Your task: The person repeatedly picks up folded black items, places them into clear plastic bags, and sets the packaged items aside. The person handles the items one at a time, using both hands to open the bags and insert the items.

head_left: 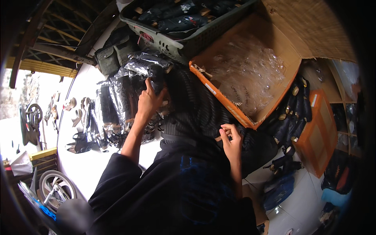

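Note:
My left hand [150, 98] is over a pile of dark items in clear, shiny plastic sleeves [120, 98]. Its index finger stretches out toward the top of the pile and its thumb stands apart; nothing shows in its grasp. My right hand [232, 141] hovers by my striped dark clothing [188, 129], close to the near edge of an open cardboard box [223, 101]. Its fingers are curled toward the thumb, and whatever they may hold is too small to tell. Crumpled clear plastic bags [254, 74] lie inside the box.
Behind the pile stands a grey-green plastic basket [168, 41] full of dark packed items. An olive bag [107, 60] sits beside it. To the right are dark bundles [288, 105] and an orange-edged carton [318, 131]. A wheel [58, 187] shows at lower left.

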Available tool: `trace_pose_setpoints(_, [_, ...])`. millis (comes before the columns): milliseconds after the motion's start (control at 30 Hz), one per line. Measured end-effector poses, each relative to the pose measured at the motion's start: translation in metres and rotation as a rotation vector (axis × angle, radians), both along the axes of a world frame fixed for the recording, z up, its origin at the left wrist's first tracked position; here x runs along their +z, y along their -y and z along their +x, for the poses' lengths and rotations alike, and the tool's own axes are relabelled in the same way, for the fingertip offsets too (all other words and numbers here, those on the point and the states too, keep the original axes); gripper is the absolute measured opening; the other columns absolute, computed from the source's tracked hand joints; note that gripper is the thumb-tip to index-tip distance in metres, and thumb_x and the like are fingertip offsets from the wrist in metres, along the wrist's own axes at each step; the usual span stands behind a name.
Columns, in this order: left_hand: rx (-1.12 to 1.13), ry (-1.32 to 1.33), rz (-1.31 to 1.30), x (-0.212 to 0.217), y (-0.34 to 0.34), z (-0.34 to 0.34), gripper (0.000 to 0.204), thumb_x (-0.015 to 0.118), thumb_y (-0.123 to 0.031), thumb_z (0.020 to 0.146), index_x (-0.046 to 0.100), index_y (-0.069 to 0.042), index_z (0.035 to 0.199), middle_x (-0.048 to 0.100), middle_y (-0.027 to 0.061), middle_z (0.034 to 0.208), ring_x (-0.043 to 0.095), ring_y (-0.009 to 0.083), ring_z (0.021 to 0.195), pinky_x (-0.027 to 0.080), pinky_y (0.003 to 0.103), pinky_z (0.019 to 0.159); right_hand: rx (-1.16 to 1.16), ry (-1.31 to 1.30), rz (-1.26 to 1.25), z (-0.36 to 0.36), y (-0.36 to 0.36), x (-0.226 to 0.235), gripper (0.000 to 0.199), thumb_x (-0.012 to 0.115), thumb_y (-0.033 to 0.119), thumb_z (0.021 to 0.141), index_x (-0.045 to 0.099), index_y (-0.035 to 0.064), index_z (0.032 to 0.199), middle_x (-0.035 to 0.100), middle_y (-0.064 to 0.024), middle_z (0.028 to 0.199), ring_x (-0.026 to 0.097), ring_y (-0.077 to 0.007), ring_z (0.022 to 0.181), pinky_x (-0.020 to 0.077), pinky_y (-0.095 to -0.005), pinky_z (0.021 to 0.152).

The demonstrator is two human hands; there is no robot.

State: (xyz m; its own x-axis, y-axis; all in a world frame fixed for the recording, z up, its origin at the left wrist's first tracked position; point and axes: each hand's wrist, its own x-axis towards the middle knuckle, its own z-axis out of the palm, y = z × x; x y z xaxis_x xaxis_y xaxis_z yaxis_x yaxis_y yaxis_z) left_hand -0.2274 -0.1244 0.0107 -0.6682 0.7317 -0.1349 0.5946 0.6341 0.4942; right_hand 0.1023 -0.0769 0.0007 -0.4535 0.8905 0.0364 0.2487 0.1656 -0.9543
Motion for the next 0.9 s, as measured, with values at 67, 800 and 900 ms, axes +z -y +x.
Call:
trace_pose_setpoints(67, [0.030, 0.127, 0.109, 0.005, -0.005, -0.004, 0.066, 0.065, -0.035, 0.088, 0.031, 0.001, 0.132, 0.064, 0.0316, 0.076, 0.066, 0.0467, 0.069, 0.054, 0.050, 0.064, -0.015, -0.009, -0.030, 0.007, 0.003, -0.003, 0.012, 0.065, 0.003, 0.089, 0.062, -0.0005, 0.100, 0.060, -0.0082, 0.082, 0.059, -0.0135, 0.064, 0.0470, -0.0254, 0.057])
trace_pose_setpoints(800, [-0.042, 0.197, 0.067, -0.024, -0.079, -0.093, 0.047, 0.057, -0.034, 0.094, 0.052, -0.007, 0.132, 0.069, 0.0138, 0.072, 0.063, 0.0199, 0.047, 0.045, 0.031, 0.040, -0.592, -0.096, -0.014, 0.094, -0.046, -0.033, 0.007, 0.061, 0.008, 0.093, 0.063, 0.0018, 0.096, 0.063, -0.0029, 0.070, 0.056, -0.0064, 0.056, 0.0437, -0.0224, 0.051])
trace_pose_setpoints(900, [-0.091, -0.015, 0.237, -0.033, -0.075, -0.085, 0.042, 0.056, -0.035, 0.094, 0.058, -0.006, 0.125, 0.068, 0.0128, 0.071, 0.060, 0.0151, 0.051, 0.044, 0.029, 0.046, -0.867, 0.095, -0.012, 0.144, -0.091, -0.065, 0.009, 0.059, 0.006, 0.092, 0.062, 0.0007, 0.098, 0.065, -0.0100, 0.074, 0.064, -0.0172, 0.062, 0.0499, -0.0293, 0.058])
